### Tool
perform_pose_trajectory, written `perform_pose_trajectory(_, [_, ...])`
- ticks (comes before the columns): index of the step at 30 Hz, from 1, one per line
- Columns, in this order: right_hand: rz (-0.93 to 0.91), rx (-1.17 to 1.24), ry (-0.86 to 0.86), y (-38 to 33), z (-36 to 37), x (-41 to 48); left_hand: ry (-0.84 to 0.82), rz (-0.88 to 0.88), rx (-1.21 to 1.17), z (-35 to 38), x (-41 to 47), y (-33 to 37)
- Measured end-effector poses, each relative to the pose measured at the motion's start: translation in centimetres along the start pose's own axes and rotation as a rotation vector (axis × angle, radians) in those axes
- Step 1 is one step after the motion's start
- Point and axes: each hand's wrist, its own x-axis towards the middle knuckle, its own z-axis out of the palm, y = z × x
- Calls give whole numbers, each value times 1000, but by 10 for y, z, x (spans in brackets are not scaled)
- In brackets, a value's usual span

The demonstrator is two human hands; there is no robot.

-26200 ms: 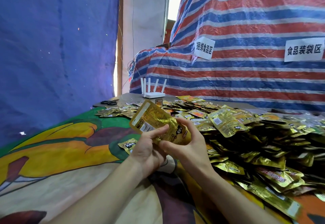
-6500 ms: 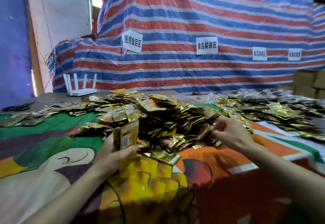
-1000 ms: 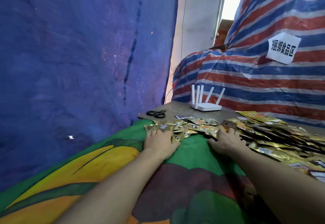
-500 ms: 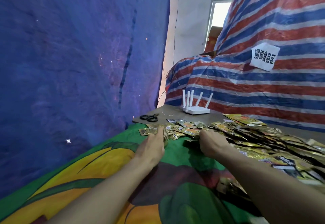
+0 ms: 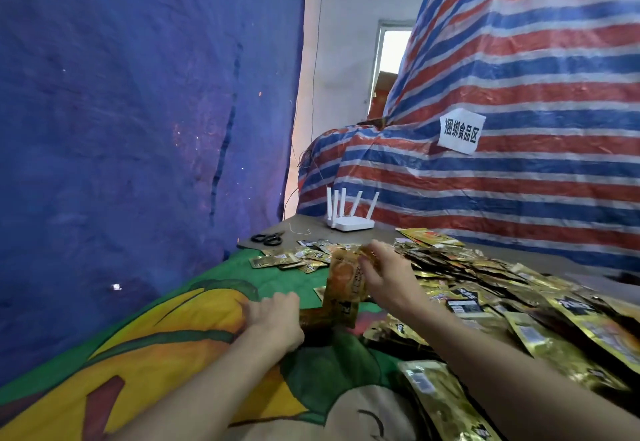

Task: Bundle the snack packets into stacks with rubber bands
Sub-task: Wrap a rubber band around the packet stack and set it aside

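Leftmost, a blue tarp (image 5: 131,111) hangs as a wall beside the bench (image 5: 311,229), whose near part is covered by a cartoon-print cloth (image 5: 166,340) in green, yellow and orange. Black scissors (image 5: 267,238) lie on the bare far corner of the bench, with a white router (image 5: 349,223) with five upright antennas a little to their right.

Left hand (image 5: 273,319): low over the cloth, back of hand toward the camera, fingers curled downward; it touches the lower end of a stack of snack packets (image 5: 341,288), but whether it actually grips cannot be told.

The stack stands roughly upright between the two hands, orange-gold, motion-blurred, its lower edge near the cloth.

Right hand (image 5: 384,270): raised at the stack's top, fingers closed around its upper edge.

A few loose gold packets (image 5: 294,258) lie scattered on the cloth beyond the hands. To the right a large heap of gold foil packets (image 5: 519,302) spreads across the bench to the frame edge. Behind it rises a red-white-blue striped tarp (image 5: 519,76) bearing a white paper label (image 5: 460,130) with black characters.
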Motion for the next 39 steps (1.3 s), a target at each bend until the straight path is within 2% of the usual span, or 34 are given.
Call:
perform_pose_trajectory(2, [39, 13, -35, 0, 4, -18, 5, 49, 49, 0, -12, 10])
perform_pose_trajectory(6, [98, 87, 30, -2, 14, -51, -22, 133, -76, 2, -31, 19])
perform_pose_trajectory(10, [95, 238, -132, -5, 19, -81, -32, 165, -104, 3, -46, 16])
perform_pose_trajectory(13, [7, 78, -262, -2, 19, -97, -17, 158, -117, 2, -56, 17])
perform_pose_trajectory(15, [1, 30, -231, -2, 16, -101, -15, 184, -152, 0, -62, 18])
perform_pose_trajectory(19, [63, 302, -98, -7, 3, -105, -73, 254, -329, -9, -68, 16])
perform_pose_trajectory(21, [160, 460, -143, -12, -9, -105, -103, 312, -400, -12, -69, 11])
perform_pose_trajectory(25, [267, 541, -330, -16, -27, -109, -104, 475, -430, -14, -72, 2])
perform_pose_trajectory(27, [295, 601, -280, -17, -28, -111, -105, 579, -457, -17, -75, 4])
perform_pose_trajectory(29, [323, 628, -120, -17, -27, -114, -129, 644, -661, -18, -78, 7])
perform_pose_trajectory(31, [396, 666, 68, -15, -26, -116, -199, 592, -1046, -20, -82, 8])
perform_pose_trajectory(34, [437, 708, 272, -9, -30, -115, -162, 298, -1538, -21, -75, 10])
perform_pose_trajectory(37, [385, 710, 439, -8, -31, -121, -40, 42, -1783, -15, -72, 17])
perform_pose_trajectory(39, [357, 698, 488, -6, -27, -125, -68, -44, -1811, -1, -73, 26])
